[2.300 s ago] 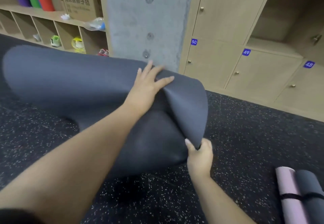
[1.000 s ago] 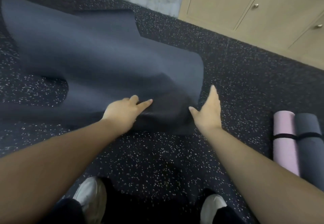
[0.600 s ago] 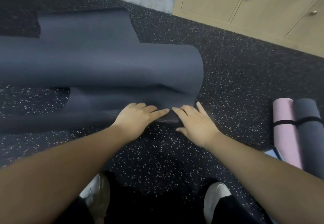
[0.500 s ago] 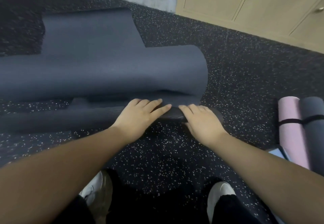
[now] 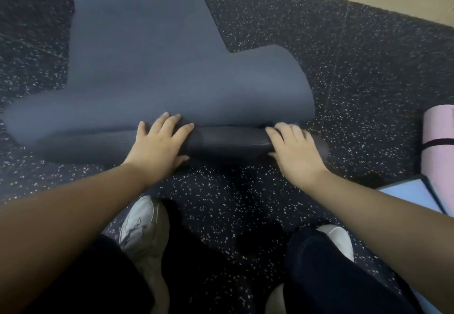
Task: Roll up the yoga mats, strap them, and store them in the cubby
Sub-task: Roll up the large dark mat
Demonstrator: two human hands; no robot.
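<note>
Both hands lay flat, fingers spread, on the rolled near edge of the dark grey mat [image 5: 152, 67] on the floor [image 5: 368, 72]: left hand [image 5: 157, 145], right hand [image 5: 296, 151]. A strapped pink mat [image 5: 439, 146] lay at three o'clock.

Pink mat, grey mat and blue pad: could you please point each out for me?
pink mat [image 5: 439, 126], head view, on its rolled side above the strap
grey mat [image 5: 152, 50], head view, on its flat unrolled part
blue pad [image 5: 412, 194], head view, on its top face

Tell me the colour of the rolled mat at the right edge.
Pale pink, with a black strap around the rolled mat; only the head view shows it.
</note>
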